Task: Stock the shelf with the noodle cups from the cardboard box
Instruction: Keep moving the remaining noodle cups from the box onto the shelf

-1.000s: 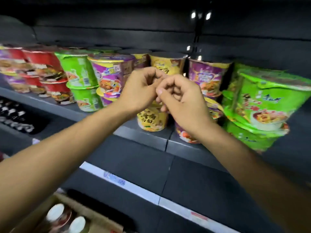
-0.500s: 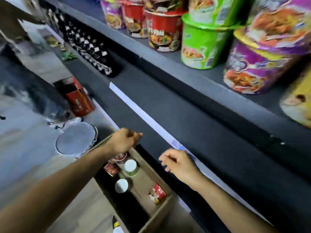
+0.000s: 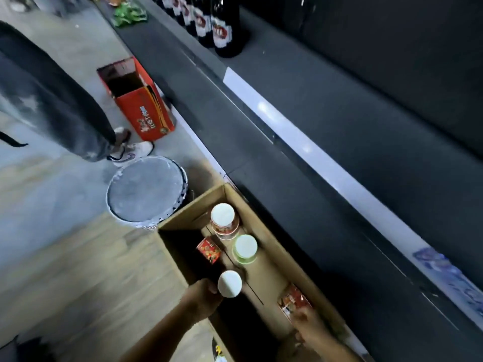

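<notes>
An open cardboard box (image 3: 264,232) stands on the floor against the dark lower shelf (image 3: 352,121). Several noodle cups are inside it. A red-banded cup (image 3: 223,218) and a green cup (image 3: 245,248) stand bottom-up, and a red cup (image 3: 208,250) lies on its side. My left hand (image 3: 205,296) is curled round the side of a white-bottomed cup (image 3: 229,283) at the box's near left. My right hand (image 3: 309,325) reaches in with loose fingers that touch another red cup (image 3: 294,300), which lies by the right wall.
A round grey stool top (image 3: 146,189) stands just beyond the box, with an open red carton (image 3: 141,105) farther off. A person's leg and shoe (image 3: 78,121) are at the left. Dark bottles (image 3: 222,30) line the shelf's far end. A white price strip (image 3: 313,152) runs along the shelf.
My view has swung down from the stocked upper shelf to the box. Both hands have dropped into it; the left has taken hold of a cup and the right has reached a red one.
</notes>
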`<state>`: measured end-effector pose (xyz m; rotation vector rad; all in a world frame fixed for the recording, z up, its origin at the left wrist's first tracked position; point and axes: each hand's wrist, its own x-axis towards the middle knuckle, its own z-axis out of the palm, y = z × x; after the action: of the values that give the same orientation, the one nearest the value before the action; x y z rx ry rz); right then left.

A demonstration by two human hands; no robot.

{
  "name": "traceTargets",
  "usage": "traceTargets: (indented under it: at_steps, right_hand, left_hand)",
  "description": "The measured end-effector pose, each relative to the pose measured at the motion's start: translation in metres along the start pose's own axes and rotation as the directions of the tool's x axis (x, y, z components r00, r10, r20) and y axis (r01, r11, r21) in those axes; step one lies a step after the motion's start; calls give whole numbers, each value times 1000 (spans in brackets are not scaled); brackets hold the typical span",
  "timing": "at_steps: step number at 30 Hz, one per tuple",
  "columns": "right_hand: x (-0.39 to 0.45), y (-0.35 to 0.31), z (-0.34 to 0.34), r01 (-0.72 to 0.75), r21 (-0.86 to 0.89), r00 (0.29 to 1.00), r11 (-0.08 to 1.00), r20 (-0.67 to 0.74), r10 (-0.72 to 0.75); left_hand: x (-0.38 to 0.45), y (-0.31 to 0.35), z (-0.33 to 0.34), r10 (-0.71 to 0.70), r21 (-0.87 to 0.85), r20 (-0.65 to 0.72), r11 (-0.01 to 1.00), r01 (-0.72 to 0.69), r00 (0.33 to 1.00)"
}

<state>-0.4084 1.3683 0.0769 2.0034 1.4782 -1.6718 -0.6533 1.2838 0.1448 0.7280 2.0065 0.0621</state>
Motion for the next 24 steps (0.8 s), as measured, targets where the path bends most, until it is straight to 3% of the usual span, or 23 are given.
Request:
traceTargets:
  at_steps: [2,6,11,16,24]
  right_hand:
    - [32,19,14,-27,-143,998,989,50,34]
    - [101,60,33,-72,-229,996,971,29,81]
    - [177,100,43,-157,-197,986,968,-87,142]
    - [249,143,47,-230,-278,973,933,-79,216]
    - [271,158,82,-224,-430,954,875,-278,108]
  left_hand:
    - [32,-20,21,-51,-15,-18,999,51,999]
    - [96,-49,72,-122,-65,-20,991,121,992]
    - [172,-59,153,-124,-38,94,991,128,988]
    - [237,-44,236,-130,-61,224,987,147,966]
    - [281,-22,333,-224,-341,389,866,366,894]
